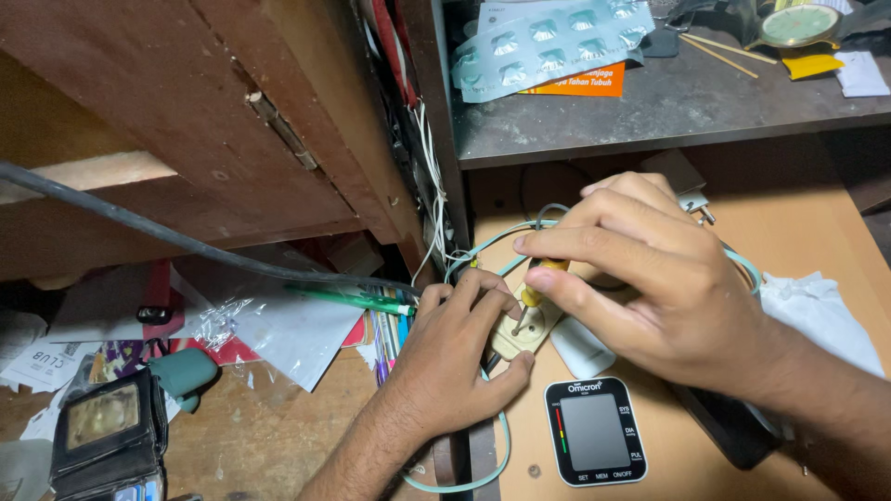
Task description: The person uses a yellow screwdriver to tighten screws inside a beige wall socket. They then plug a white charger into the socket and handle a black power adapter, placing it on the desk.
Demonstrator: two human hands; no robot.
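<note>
1. Screwdriver, yellow-handled: light, stiff, slim; the right hand pinches its handle between thumb and fingertips.
2. Its long axis tilts, tip down-left into the cream socket on the desk edge.
3. Socket looks like light, hard plastic; the left hand clasps its sides, steadying it.
4. Teal cable loops around.

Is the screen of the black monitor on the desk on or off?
Off. The monitor lies face up near the left hand, and its screen is plain dark grey with no digits lit.
</note>
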